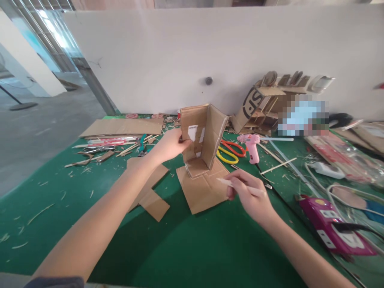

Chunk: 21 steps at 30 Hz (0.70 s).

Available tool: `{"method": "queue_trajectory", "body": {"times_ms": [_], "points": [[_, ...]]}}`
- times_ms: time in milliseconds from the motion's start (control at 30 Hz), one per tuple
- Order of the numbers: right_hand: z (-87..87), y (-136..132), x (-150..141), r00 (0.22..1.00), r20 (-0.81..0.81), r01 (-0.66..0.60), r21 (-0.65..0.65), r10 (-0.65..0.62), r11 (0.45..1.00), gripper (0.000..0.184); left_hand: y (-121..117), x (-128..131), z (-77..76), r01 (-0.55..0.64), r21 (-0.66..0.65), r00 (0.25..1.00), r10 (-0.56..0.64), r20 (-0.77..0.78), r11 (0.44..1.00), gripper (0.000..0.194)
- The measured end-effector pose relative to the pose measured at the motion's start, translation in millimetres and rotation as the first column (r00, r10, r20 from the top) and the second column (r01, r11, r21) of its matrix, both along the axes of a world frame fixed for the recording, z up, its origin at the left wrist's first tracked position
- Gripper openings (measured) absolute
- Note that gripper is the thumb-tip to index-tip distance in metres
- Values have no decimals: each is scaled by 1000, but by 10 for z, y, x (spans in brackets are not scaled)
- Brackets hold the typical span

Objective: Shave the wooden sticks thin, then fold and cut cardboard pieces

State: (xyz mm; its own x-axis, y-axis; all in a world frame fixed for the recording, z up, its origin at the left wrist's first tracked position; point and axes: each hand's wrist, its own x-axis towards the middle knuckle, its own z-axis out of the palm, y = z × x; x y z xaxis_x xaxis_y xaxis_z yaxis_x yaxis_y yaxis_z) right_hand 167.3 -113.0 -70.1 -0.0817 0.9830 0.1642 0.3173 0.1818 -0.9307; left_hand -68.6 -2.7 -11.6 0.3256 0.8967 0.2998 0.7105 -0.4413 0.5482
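Note:
In the middle of the head view stands an open-fronted cardboard box [214,138], its upright walls meeting at a corner. My left hand [172,144] grips the box's left wall, with the thumb on the inner side near a white label [192,132]. Under and in front of the box lies a flat cardboard sheet [199,198]. My right hand [249,192] is closed round a white pen [225,182], whose tip points left, just above the sheet. Whether the tip touches the sheet I cannot tell.
Scissors with red and yellow handles [228,155] and a pink glue gun [252,150] lie right of the box. Cardboard offcuts [156,204] sit to the left. A magenta power strip [330,228] with cables is at the right. A cardboard structure [255,104] leans by the wall.

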Motion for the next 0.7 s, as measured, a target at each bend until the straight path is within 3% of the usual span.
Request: {"method": "queue_trajectory", "body": {"times_ms": [100, 200, 367, 467, 600, 700], "points": [[-121, 23, 147, 999, -46, 4, -18, -5, 1000, 18, 4, 0, 4, -29, 28, 998, 27, 59, 999, 15], [-189, 50, 115, 997, -44, -61, -29, 60, 998, 15, 43, -25, -6, -96, 76, 989, 86, 122, 993, 15], [-87, 138, 6, 979, 114, -174, 19, 170, 985, 14, 163, -111, -78, -313, 184, 943, 283, 175, 932, 22], [-41, 235, 76, 984, 118, -147, 113, 133, 983, 16, 191, -160, -141, -374, 219, 926, 349, 143, 901, 19], [-141, 292, 215, 1000, 1, -5, 171, 5, 985, 19, 194, -204, -179, -446, 243, 895, 433, 107, 861, 15], [-232, 261, 231, 998, 0, -63, 163, 64, 985, 26, 304, -215, -150, -485, 264, 874, 474, 109, 834, 19]]}}
